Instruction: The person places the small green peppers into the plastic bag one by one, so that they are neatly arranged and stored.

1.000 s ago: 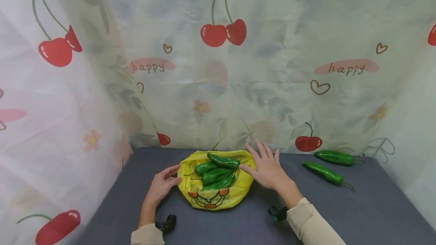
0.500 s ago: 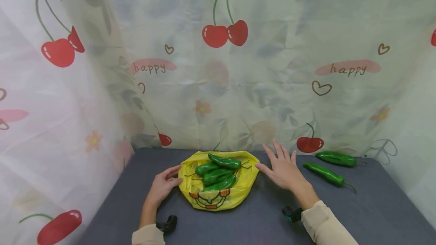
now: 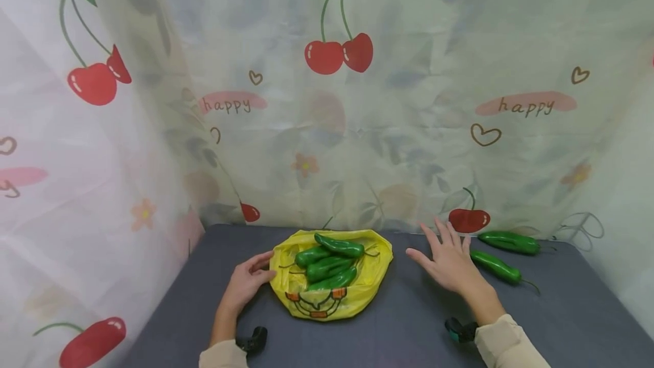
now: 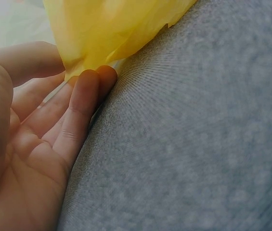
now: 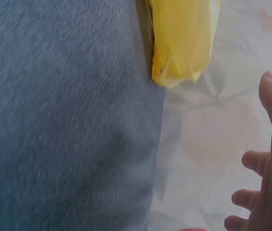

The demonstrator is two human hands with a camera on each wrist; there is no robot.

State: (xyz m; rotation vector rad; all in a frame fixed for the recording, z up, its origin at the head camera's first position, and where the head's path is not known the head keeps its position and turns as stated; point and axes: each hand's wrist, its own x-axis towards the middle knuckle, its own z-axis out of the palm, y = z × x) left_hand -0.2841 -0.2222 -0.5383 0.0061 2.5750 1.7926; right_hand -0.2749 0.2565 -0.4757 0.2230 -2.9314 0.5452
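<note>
Filling seemed underway: left hand [image 3: 244, 287] pinched the bag [image 3: 379, 268], lower centre; right hand [image 3: 452, 264], spread, empty, likely next needed a lower-right pepper [image 3: 497, 267].

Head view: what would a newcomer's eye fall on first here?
The bright yellow bag near the middle of the grey table, showing green peppers inside, its edge pinched by the left hand. Next, the outspread right hand, between the bag and two loose peppers on the right. Above, red cherries printed on the backdrop, top centre.
</note>
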